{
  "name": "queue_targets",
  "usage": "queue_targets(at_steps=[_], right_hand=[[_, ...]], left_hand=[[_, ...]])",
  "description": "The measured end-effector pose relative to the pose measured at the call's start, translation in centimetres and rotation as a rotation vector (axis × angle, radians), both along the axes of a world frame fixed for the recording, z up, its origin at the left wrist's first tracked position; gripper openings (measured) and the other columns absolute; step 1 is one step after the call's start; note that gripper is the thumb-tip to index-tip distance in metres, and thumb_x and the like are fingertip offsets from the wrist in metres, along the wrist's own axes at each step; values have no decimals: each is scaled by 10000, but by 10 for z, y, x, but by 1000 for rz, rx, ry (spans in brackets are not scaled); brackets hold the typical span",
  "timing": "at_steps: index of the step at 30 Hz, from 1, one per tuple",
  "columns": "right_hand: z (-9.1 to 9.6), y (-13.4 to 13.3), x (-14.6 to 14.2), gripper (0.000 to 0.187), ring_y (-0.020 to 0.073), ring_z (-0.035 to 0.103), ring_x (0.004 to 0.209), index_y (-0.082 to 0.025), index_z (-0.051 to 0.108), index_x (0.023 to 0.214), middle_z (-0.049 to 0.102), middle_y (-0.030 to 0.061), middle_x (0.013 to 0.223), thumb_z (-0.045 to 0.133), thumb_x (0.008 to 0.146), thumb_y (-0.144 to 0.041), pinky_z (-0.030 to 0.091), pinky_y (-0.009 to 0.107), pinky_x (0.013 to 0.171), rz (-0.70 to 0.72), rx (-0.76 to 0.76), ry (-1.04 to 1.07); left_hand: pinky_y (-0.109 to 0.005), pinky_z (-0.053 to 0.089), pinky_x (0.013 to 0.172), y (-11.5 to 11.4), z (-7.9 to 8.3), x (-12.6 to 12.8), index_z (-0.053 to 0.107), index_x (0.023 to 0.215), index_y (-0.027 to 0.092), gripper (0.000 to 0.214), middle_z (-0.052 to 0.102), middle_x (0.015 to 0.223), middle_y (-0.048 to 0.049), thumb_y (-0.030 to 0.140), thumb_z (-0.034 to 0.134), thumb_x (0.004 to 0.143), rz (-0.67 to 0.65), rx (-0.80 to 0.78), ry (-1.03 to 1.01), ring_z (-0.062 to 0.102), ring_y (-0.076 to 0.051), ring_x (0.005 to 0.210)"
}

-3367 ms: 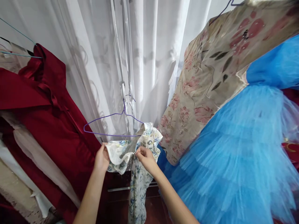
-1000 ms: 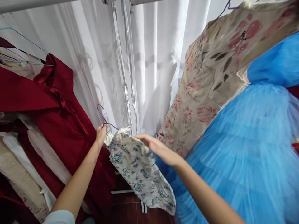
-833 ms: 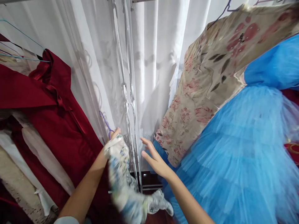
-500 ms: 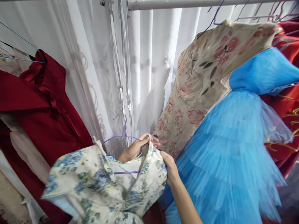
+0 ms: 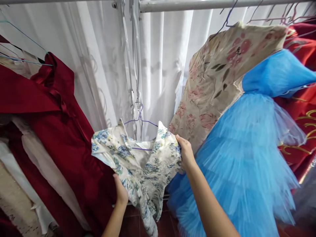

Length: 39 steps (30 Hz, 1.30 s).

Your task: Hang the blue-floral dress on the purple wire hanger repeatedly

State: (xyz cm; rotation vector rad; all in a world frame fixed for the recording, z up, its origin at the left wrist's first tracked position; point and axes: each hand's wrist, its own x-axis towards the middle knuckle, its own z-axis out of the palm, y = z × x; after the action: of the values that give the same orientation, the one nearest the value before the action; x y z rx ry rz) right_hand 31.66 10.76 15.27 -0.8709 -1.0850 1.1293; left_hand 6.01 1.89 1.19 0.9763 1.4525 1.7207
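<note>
A white dress with blue flowers and green leaves (image 5: 150,168) hangs before me on a thin purple wire hanger (image 5: 140,118). My right hand (image 5: 185,152) is closed on its shoulder edge, on the right side, with the thumb in front. Low on the other side, my left hand (image 5: 120,193) is against the dress at about the waist. One digit of it points up; the other fingers are hidden, so its grip does not show. The neckline lies open around the hanger's lower bar, and the skirt hangs down bunched.
Dark red garments (image 5: 69,148) hang close on the left. To the right are a beige floral dress (image 5: 197,98), a blue tiered tulle dress (image 5: 237,154) and red clothes with gold trim (image 5: 298,125). A white metal rail (image 5: 197,4) runs overhead before a white curtain (image 5: 163,59).
My left hand has come out of the neckline and down to the dress's left side. The dress and hanger have moved up and away from me. My right hand stays at the shoulder edge.
</note>
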Motion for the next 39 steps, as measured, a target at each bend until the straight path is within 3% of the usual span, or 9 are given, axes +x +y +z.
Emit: queue_targets(at_steps=[2,7,8,12,14,20,26,32,39], right_hand=[[-7,-9,6,366,331,654,920,-214,691,947,731,93,892,634,827,-554,517,376,698,-47,58,-100],[-51,-52,-14,374,323,515,1201,-330,536,1207,586,90,1263,625,871,-470,451,439,955,-658,285,-228],[-64,-61,-26,268,319,556,1107,-329,558,1119,617,85,1158,599,892,-465,461,447,912,-617,261,-225],[-108,-87,-82,274,248,594,702,-245,601,822,648,43,751,567,908,-503,460,375,671,147,50,-368],[-117,-88,-102,309,200,554,608,-223,593,800,630,17,669,578,900,-516,424,327,617,274,-12,-397],[-116,-77,-111,384,125,409,450,-204,575,668,521,-30,503,648,834,-542,294,259,481,303,-106,-203],[-118,-94,-111,273,88,299,404,-194,627,628,500,-37,479,764,707,-416,179,244,434,188,-278,103],[-112,-99,-112,245,83,322,418,-190,596,556,509,-26,471,769,665,-326,179,234,442,262,-448,248],[-104,-97,-101,254,78,277,376,-195,607,526,517,-22,442,751,691,-325,119,253,420,256,-342,161]], left_hand=[[-437,445,1098,-14,-22,3,583,1300,255,689,644,1295,-114,747,428,843,79,-1,-9,535,-300,1306],[-465,476,1054,-38,-37,2,647,1176,182,543,667,1258,-148,537,703,768,55,-77,23,601,-337,1222],[-468,474,1055,-40,-36,1,657,1158,181,528,670,1255,-147,530,709,765,74,-86,21,598,-339,1225],[-453,475,1057,-50,-30,-1,663,1167,194,515,670,1263,-135,495,737,756,20,-90,23,596,-330,1233],[-438,472,1063,-54,-29,-1,655,1187,202,509,663,1276,-131,482,732,769,-31,-85,15,589,-319,1244],[-444,461,1066,-68,-34,-8,601,1210,204,491,663,1242,-136,469,696,808,-2,-125,27,581,-316,1244],[-427,466,1007,-71,-33,-6,502,1192,273,385,554,1274,-106,423,630,862,407,109,329,543,-287,1219],[-397,468,972,-38,-16,33,555,1134,253,256,626,1145,-98,239,558,878,-123,96,505,595,-257,1122],[-342,489,770,-19,-10,46,524,806,249,84,631,795,-44,273,517,887,-167,95,537,629,-223,790]])
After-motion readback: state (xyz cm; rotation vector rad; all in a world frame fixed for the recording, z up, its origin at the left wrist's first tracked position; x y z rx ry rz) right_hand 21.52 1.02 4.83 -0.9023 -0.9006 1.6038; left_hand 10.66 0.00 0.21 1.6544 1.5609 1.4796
